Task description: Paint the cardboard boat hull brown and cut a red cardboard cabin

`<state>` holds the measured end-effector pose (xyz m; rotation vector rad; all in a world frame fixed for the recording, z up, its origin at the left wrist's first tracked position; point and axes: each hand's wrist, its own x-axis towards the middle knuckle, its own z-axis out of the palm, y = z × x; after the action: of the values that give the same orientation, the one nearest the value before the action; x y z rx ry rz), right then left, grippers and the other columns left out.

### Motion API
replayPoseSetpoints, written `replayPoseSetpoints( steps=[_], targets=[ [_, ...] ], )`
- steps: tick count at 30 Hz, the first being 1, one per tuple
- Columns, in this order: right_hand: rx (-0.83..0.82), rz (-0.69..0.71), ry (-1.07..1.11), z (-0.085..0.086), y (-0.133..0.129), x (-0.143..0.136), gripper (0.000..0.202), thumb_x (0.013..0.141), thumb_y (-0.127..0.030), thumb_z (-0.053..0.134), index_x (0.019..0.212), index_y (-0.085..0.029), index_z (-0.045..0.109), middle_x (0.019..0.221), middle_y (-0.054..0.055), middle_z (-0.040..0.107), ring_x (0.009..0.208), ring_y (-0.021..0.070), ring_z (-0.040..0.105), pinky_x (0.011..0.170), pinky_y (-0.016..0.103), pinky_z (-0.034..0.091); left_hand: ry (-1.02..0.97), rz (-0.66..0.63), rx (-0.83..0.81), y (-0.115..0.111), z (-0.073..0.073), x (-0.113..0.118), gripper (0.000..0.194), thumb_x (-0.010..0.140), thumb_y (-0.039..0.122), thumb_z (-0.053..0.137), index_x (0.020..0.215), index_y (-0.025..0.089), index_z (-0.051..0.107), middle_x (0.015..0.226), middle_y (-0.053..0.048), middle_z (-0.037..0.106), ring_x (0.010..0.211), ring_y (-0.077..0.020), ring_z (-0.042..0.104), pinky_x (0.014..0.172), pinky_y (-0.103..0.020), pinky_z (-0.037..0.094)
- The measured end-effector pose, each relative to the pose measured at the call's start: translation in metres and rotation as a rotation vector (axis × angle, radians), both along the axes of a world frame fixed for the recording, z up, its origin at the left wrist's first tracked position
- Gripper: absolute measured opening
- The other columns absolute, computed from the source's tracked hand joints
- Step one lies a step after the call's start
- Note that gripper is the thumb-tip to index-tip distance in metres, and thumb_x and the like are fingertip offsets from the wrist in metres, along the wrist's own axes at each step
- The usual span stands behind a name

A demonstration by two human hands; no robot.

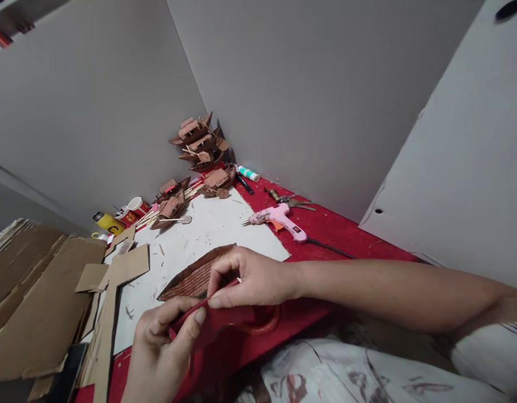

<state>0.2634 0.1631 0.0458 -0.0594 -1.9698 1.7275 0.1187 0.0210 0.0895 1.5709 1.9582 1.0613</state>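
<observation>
A thin red strip [205, 301] is held between my two hands near the front edge of the table. My left hand [166, 341] pinches its left end between thumb and fingers. Close by on the right, my right hand [250, 280] pinches the strip farther along. Just behind my hands a brown boat hull [191, 277] with a ribbed inside lies on a white sheet [212, 224]; my right hand hides part of it. Beyond the sheet's right side rests a pink glue gun [279, 218], its nozzle pointing left.
Several small brown model boats [195, 134] stand at the back corner. Cups [136, 206] and a yellow bottle [109, 223] are at the back left. Cardboard pieces [44, 302] fill the left side. Scissors [298, 203] and a white-and-green tube [248, 173] lie on the red tabletop [342, 229].
</observation>
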Motion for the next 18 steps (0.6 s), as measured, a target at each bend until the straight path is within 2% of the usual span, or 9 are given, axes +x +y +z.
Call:
replayPoseSetpoints(
  steps=[4, 7, 14, 18],
  targets=[
    [0.149, -0.102, 0.077, 0.001, 0.0, 0.001, 0.009, 0.08, -0.018, 0.063, 0.075, -0.011, 0.067, 0.074, 0.003, 0.067, 0.069, 0.0114, 0.06, 0.068, 0.023, 0.047, -0.067, 0.038, 0.019, 0.007, -0.003, 0.004, 0.019, 0.078, 0.036, 0.069, 0.073, 0.018, 0.072, 0.061, 0.0, 0.064, 0.056, -0.0131, 0.056, 0.051, -0.02, 0.045],
    [0.175, -0.154, 0.097, 0.0, 0.001, 0.001, 0.01, 0.081, -0.018, 0.062, 0.075, -0.01, 0.066, 0.074, 0.003, 0.067, 0.069, 0.0118, 0.059, 0.068, 0.023, 0.046, -0.14, 0.087, 0.072, 0.012, -0.009, 0.004, 0.02, 0.078, 0.036, 0.069, 0.072, 0.017, 0.07, 0.061, 0.001, 0.063, 0.057, -0.0124, 0.054, 0.051, -0.019, 0.043],
    [0.124, -0.073, -0.087, 0.004, 0.012, 0.003, 0.014, 0.08, -0.024, 0.064, 0.078, -0.011, 0.067, 0.073, 0.002, 0.065, 0.068, 0.0121, 0.057, 0.066, 0.023, 0.046, 0.026, -0.035, 0.07, 0.018, -0.014, -0.012, 0.023, 0.082, 0.035, 0.065, 0.07, 0.017, 0.068, 0.06, 0.0, 0.061, 0.057, -0.0123, 0.051, 0.052, -0.02, 0.039],
    [0.17, -0.086, -0.064, 0.003, 0.012, 0.002, 0.015, 0.082, -0.023, 0.061, 0.075, -0.011, 0.065, 0.069, 0.001, 0.062, 0.064, 0.0112, 0.053, 0.062, 0.023, 0.043, -0.12, -0.012, 0.04, 0.023, -0.017, -0.017, 0.022, 0.08, 0.036, 0.068, 0.069, 0.017, 0.069, 0.06, 0.001, 0.061, 0.056, -0.0109, 0.05, 0.052, -0.019, 0.039]
  ],
)
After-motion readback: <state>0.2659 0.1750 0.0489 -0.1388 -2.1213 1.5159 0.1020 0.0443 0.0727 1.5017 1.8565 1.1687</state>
